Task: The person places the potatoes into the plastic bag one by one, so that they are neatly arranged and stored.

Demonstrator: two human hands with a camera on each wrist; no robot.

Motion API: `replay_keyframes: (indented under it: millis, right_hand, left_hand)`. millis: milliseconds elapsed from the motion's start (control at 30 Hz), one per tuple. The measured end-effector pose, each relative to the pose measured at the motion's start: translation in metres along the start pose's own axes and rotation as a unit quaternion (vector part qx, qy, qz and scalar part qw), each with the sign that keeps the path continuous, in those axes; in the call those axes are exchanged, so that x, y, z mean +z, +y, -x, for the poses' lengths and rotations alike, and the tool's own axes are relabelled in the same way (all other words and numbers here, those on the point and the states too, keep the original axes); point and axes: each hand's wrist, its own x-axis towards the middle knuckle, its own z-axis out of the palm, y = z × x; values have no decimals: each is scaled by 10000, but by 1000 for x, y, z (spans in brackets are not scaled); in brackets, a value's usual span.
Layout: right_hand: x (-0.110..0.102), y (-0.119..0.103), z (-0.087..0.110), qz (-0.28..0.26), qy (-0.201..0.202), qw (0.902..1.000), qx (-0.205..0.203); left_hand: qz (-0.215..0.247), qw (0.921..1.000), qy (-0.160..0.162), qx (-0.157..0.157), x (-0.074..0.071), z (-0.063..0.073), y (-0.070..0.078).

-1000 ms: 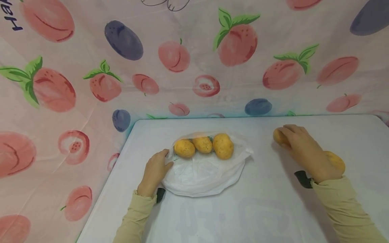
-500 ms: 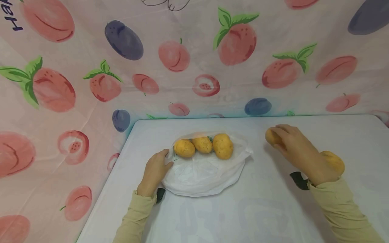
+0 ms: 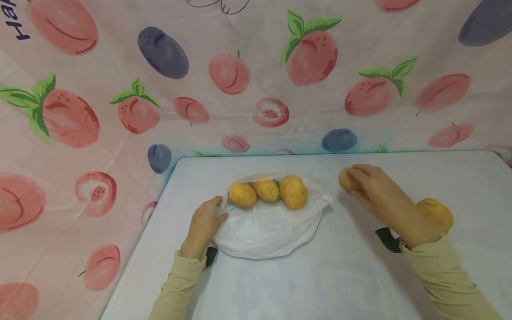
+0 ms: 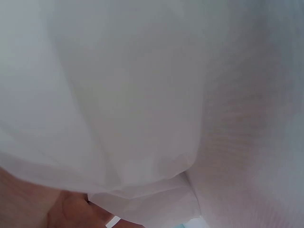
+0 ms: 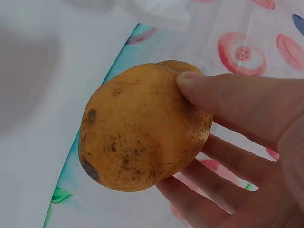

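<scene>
My right hand point(image 3: 376, 191) holds a potato point(image 5: 142, 128) between thumb and fingers, above the right part of the table. Dark spots mark its yellow-brown skin in the right wrist view. At the left, a white plastic bag point(image 3: 256, 235) lies with its mouth spread, and my left hand point(image 3: 203, 224) grips its left edge. White plastic fills most of the left wrist view and hides most of that hand's fingers. Three yellow potatoes sit in a row at the bag's far side: a left one point(image 3: 242, 195), a middle one point(image 3: 267, 190) and a larger right one point(image 3: 294, 192).
Another potato point(image 3: 436, 215) lies on the white table point(image 3: 344, 275) at the right, partly behind my right forearm. A fruit-printed cloth point(image 3: 240, 111) hangs behind the table and along its left side.
My right hand has moved left toward the bag, carrying its potato. My left hand, the bag and the three potatoes there have stayed in place.
</scene>
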Motion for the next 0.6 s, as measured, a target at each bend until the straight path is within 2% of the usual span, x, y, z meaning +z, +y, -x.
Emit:
replay_keyframes:
  millis: [600]
  right_hand:
    - [1,-25,-7,-18,170,9993,-330]
  left_hand:
    - [12,10000,4,56,-1,1,-1]
